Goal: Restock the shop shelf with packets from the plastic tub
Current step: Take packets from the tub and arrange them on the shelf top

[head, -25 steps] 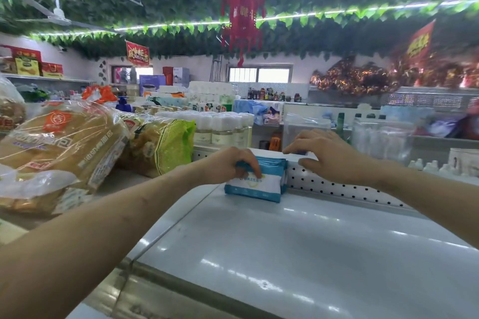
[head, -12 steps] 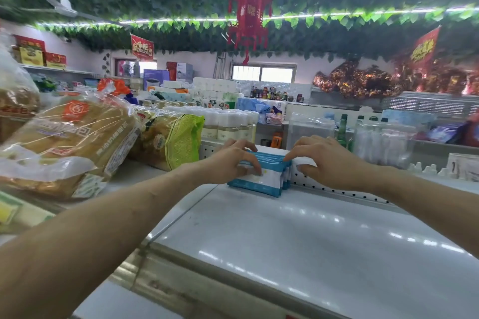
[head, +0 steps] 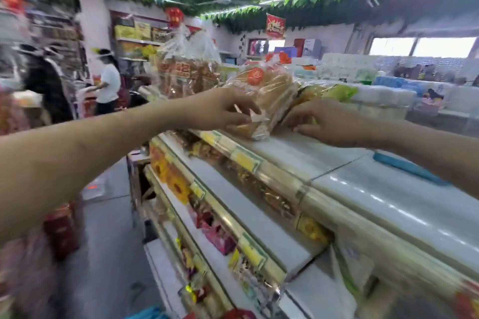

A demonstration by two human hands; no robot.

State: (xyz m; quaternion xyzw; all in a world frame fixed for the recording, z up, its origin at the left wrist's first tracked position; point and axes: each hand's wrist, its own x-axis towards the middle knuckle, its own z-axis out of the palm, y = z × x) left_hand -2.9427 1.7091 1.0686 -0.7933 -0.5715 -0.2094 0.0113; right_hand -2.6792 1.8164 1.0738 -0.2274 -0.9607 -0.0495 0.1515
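On top of the shelving unit (head: 298, 155), at its far left end, both hands are working at a clear-wrapped loaf of bread (head: 261, 96) that is lying on the white top board. The left hand (head: 220, 109) is reaching in from the left with thumb and fingers pinched together on the crinkled near end of the wrapper, while the right hand (head: 326, 122) is resting with fingers spread apart and flat on the board, just beside the loaf's right side and touching a green-labelled bag (head: 334, 92); it is gripping nothing that I can tell. 1 taller bread bag (head: 189, 70) is standing just behind. A thin blue packet (head: 409, 167) is lying flat on the top board to the right, partly hidden by the right forearm. The plastic tub is not showing clearly; a blue shape at the bottom edge is too blurred to name. Such a packet looks light, soft and slick in its film, so it would probably slide easily and buckle if squeezed; taking it by its long edges, thumb above and fingers below, seems safest. The loaf is likewise soft and easily crushed, so nudging it by the wrapper looks wise.
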